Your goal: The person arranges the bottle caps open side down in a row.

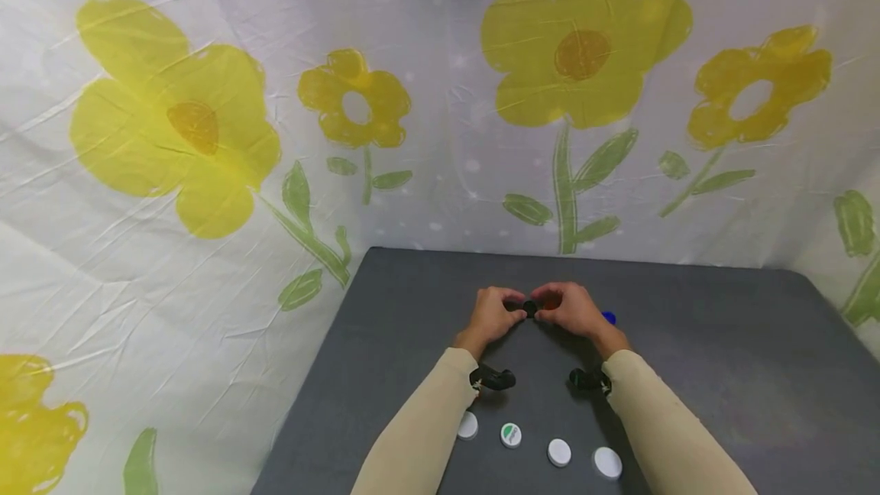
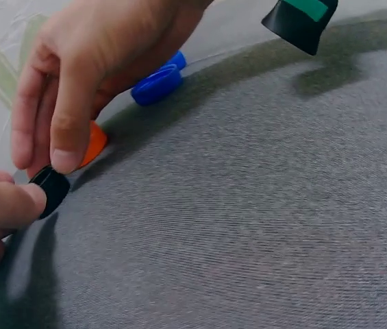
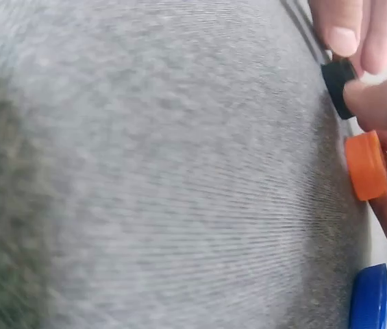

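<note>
Between my two hands, over the far middle of the dark table, a small black bottle cap (image 1: 529,308) is tilted up on its edge. My left hand (image 1: 493,315) pinches one side of it with thumb and fingertips. From the other side, my right hand (image 1: 571,308) pinches it as well, its thumb against the rim of the black cap (image 2: 51,190). An orange cap (image 3: 367,166) sits close by, partly behind the right hand's fingers. To the right of that hand lies a blue cap (image 1: 609,318); the left wrist view shows a second blue cap (image 2: 178,60) just behind the first.
Several white caps lie in a row near the front, between the forearms, one white cap (image 1: 510,435) bearing a green mark. Black camera mounts (image 1: 493,378) hang below both wrists. A white flowered cloth (image 1: 440,174) rises behind the table's far edge (image 1: 481,253).
</note>
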A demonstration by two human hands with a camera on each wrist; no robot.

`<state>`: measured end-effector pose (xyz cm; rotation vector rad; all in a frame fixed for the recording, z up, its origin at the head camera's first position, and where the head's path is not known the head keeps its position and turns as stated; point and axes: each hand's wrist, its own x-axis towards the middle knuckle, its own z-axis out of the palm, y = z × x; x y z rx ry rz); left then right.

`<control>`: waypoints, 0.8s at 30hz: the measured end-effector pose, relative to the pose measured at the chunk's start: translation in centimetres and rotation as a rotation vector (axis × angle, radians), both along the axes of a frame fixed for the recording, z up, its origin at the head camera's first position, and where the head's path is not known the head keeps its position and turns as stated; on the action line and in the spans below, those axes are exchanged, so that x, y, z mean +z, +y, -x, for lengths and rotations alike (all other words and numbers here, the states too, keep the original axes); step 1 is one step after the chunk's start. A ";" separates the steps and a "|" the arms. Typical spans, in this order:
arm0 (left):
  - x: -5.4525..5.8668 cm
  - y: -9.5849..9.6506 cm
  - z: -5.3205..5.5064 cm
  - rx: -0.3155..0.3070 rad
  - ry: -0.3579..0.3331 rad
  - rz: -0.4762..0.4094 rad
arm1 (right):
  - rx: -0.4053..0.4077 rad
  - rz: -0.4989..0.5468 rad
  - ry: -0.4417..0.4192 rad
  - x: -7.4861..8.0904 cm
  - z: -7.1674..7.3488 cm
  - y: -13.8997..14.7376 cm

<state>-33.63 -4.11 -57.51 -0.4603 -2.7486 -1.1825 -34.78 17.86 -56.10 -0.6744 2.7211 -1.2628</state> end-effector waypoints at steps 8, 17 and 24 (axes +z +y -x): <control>-4.1 0.7 2.3 0.031 0.041 0.004 | -0.036 -0.024 0.047 -0.4 -0.1 -0.3; -0.9 0.8 0.5 0.057 0.010 -0.043 | -0.060 0.009 0.044 -0.3 -0.2 -0.6; 2.0 0.4 -0.6 0.053 0.015 -0.047 | -0.125 0.061 0.078 0.5 -1.2 -1.1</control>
